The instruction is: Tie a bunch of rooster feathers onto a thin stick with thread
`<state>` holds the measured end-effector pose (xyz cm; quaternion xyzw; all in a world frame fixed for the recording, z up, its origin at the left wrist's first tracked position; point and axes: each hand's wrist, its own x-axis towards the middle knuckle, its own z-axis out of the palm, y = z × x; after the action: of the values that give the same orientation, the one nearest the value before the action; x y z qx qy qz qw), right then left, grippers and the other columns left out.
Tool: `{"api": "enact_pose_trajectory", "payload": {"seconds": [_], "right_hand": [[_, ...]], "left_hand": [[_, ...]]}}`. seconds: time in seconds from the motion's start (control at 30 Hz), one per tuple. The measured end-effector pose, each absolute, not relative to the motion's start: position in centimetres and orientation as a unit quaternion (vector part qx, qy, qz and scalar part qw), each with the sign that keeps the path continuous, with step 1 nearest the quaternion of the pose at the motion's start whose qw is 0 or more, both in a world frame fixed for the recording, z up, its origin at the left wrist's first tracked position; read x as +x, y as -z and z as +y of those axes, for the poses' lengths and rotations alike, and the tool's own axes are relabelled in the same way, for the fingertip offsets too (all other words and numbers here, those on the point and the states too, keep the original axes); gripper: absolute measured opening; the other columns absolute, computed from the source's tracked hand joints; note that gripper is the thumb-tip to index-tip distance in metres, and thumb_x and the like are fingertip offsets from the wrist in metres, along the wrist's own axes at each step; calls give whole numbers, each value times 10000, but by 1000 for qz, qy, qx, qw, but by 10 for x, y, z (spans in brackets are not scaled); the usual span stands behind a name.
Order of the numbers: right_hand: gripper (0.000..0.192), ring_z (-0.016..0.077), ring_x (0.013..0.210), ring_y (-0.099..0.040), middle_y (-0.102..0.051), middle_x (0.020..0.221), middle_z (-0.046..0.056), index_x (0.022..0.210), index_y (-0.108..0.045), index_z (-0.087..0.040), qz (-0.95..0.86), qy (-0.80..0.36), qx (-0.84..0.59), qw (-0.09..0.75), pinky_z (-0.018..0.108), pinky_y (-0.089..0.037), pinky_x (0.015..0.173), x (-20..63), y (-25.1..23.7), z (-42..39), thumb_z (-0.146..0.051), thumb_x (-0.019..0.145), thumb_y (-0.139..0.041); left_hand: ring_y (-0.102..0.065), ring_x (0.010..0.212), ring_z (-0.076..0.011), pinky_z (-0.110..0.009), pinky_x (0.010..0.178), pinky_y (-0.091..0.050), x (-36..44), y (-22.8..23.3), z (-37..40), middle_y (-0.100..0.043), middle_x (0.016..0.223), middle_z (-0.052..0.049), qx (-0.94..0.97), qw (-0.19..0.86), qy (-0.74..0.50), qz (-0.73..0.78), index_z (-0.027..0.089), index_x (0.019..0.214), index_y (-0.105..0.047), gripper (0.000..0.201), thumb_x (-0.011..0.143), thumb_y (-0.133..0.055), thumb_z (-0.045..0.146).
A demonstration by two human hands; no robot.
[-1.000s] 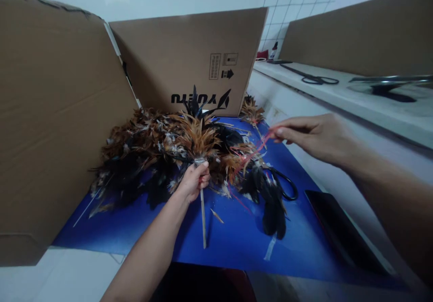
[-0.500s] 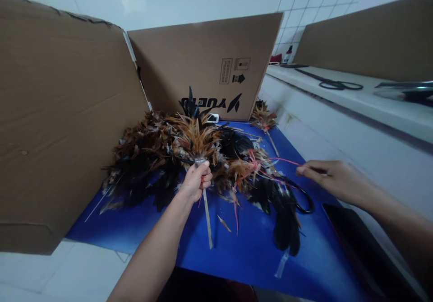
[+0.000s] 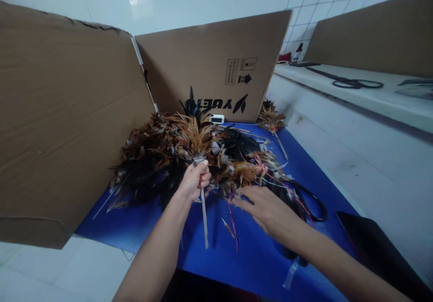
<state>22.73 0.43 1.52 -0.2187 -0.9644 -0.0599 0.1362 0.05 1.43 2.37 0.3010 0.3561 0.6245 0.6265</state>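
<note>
My left hand (image 3: 194,181) is closed round the thin stick of a feather duster (image 3: 196,137), just below its bound feathers. The duster stands upright, brown feathers low and dark ones on top, the bare stick pointing down toward me. Right of it, my right hand (image 3: 262,205) reaches over the loose feathers, fingers stretched and parted, with nothing seen held in them. A strand of red string (image 3: 234,227) hangs down beside its fingertips. More red string (image 3: 260,162) lies tangled on the feathers behind. Partly hidden by the right forearm are dark feathers and a black loop handle (image 3: 321,202).
A pile of brown and black feathers (image 3: 149,144) covers the back of the blue table (image 3: 250,266). Cardboard panels (image 3: 203,58) stand left and behind. Another feather duster (image 3: 271,120) lies at back right. A black flat object (image 3: 375,243) is at right; scissors (image 3: 355,83) lie on the ledge.
My right hand has let go of the red string it pulled out to the right and moved left toward the duster. My left hand keeps its hold. The view has shifted slightly.
</note>
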Motion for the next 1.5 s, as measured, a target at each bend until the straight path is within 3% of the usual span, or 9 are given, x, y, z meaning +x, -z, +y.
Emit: {"api": "enact_pose_trajectory", "payload": {"seconds": [0.2, 0.3, 0.47, 0.63, 0.77, 0.87, 1.07, 1.3, 1.5], "right_hand": [[123, 232, 1011, -493, -587, 1057, 89, 907, -612, -177, -973, 103, -162, 127, 406, -407, 840, 201, 15, 0, -187, 847, -505], [102, 229, 963, -503, -594, 1029, 93, 829, -609, -154, -969, 136, -158, 132, 415, -397, 864, 198, 22, 1, -155, 831, -506], [129, 238, 935, -521, -608, 1008, 104, 857, -611, -138, -962, 146, -171, 155, 429, -398, 867, 194, 26, 0, -113, 789, -505], [122, 230, 926, -546, -612, 972, 115, 808, -570, -155, -953, 32, -223, 202, 411, -423, 831, 196, 16, -3, -103, 789, -461], [126, 180, 890, -567, -622, 945, 62, 773, -505, -194, -913, -117, -298, 255, 340, -456, 780, 200, 3, -2, -93, 804, -437], [127, 164, 876, -573, -632, 945, 46, 809, -514, -206, -901, -156, -306, 266, 319, -462, 760, 204, -2, 1, -111, 827, -432], [303, 215, 1015, -518, -614, 1068, 81, 1114, -558, -210, -956, 14, -196, 217, 407, -404, 850, 198, 13, 2, -116, 843, -461], [145, 227, 826, -510, -583, 793, 65, 771, -596, -164, -962, 137, -185, 146, 429, -387, 822, 179, 29, -1, -84, 795, -478], [165, 229, 713, -503, -553, 702, 81, 703, -555, -166, -951, 144, -211, 172, 419, -420, 731, 176, 37, 2, -67, 764, -438]], "left_hand": [[-234, 379, 7, -122, 328, -96, 5, -19, 13, -293, 540, 83, 309, 648, -590, 370, 178, 613, -310, 433, 655, -698, 365], [-216, 369, 8, -131, 331, -85, 7, -18, 13, -276, 515, 89, 318, 656, -571, 379, 177, 585, -305, 444, 655, -692, 382], [-187, 353, 7, -141, 335, -82, 8, -19, 12, -247, 469, 101, 321, 659, -554, 395, 178, 561, -309, 444, 654, -686, 395], [-186, 351, 7, -144, 342, -69, 8, -21, 12, -244, 458, 103, 321, 657, -551, 402, 181, 555, -303, 462, 632, -698, 406], [-181, 356, 6, -144, 344, -68, 9, -22, 11, -249, 465, 102, 325, 658, -544, 406, 181, 562, -305, 446, 647, -686, 399], [-179, 361, 5, -141, 347, -69, 9, -20, 11, -250, 476, 102, 326, 661, -542, 404, 181, 571, -304, 441, 653, -684, 390], [-228, 376, -1, -144, 343, -75, 12, -13, 12, -289, 513, 83, 340, 655, -538, 406, 174, 585, -335, 410, 655, -679, 384], [-235, 363, -3, -144, 337, -81, 26, -3, 9, -308, 515, 85, 360, 675, -503, 402, 181, 609, -339, 389, 646, -671, 382], [-240, 363, -10, -145, 337, -92, 28, 1, 8, -313, 510, 86, 360, 693, -490, 388, 191, 621, -330, 387, 630, -675, 364]]}}
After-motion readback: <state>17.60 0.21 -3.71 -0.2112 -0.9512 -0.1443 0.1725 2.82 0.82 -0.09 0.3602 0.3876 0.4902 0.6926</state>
